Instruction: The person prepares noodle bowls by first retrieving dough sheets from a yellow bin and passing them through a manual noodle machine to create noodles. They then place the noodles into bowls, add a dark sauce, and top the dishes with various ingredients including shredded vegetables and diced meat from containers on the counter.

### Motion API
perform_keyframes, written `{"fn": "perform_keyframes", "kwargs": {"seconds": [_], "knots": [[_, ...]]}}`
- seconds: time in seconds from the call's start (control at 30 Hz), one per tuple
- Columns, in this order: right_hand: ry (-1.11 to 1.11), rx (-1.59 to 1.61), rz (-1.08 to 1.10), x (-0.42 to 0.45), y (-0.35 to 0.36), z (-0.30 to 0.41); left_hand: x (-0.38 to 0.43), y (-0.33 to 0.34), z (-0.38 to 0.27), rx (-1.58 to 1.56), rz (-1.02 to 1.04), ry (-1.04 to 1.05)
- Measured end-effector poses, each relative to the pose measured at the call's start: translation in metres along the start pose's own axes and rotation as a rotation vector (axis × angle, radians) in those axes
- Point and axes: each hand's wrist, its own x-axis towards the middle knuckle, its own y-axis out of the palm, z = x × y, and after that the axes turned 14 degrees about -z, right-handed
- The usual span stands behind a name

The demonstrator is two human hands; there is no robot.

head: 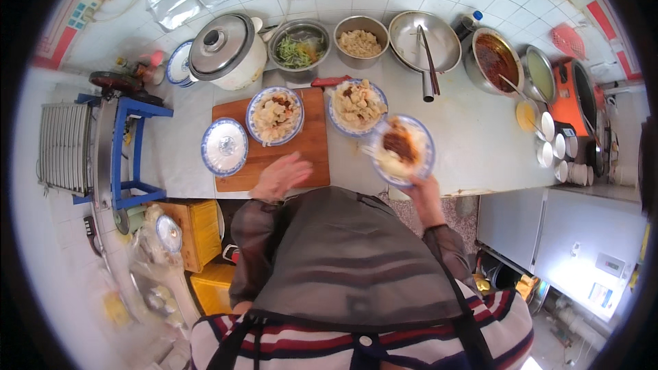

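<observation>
My right hand (425, 196) grips the near rim of a blue-and-white plate (431, 156) bearing pale food and dark red sauce. Blurred, that plate overlaps the near right side of another patterned plate (336, 122) heaped with pale food pieces. My left hand (282, 174), also blurred, is over the near part of a wooden cutting board (308, 159), fingers apart and holding nothing. On the board's far part rests a patterned plate (251, 122) of pale pieces with dark sauce. An empty patterned plate (225, 147) overlaps the board's left edge.
Along the back stand a lidded cooker (223, 49), a steel bowl of shredded greens (300, 51), a steel pot of pale pieces (361, 43) and a pan (424, 41) with chopsticks across it. A pot of red sauce (494, 61) and small white cups (545, 154) stand right.
</observation>
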Motion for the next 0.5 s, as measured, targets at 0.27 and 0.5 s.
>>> {"fn": "perform_keyframes", "kwargs": {"seconds": [0.27,0.5], "knots": [[-0.126,0.057,0.259,0.005,0.161,-0.010,0.069,0.087,0.017,-0.036,-0.047,0.240],[-0.563,-0.844,0.539,0.135,0.204,0.089,0.085,0.054,-0.029,0.022,-0.173,0.307]]}}
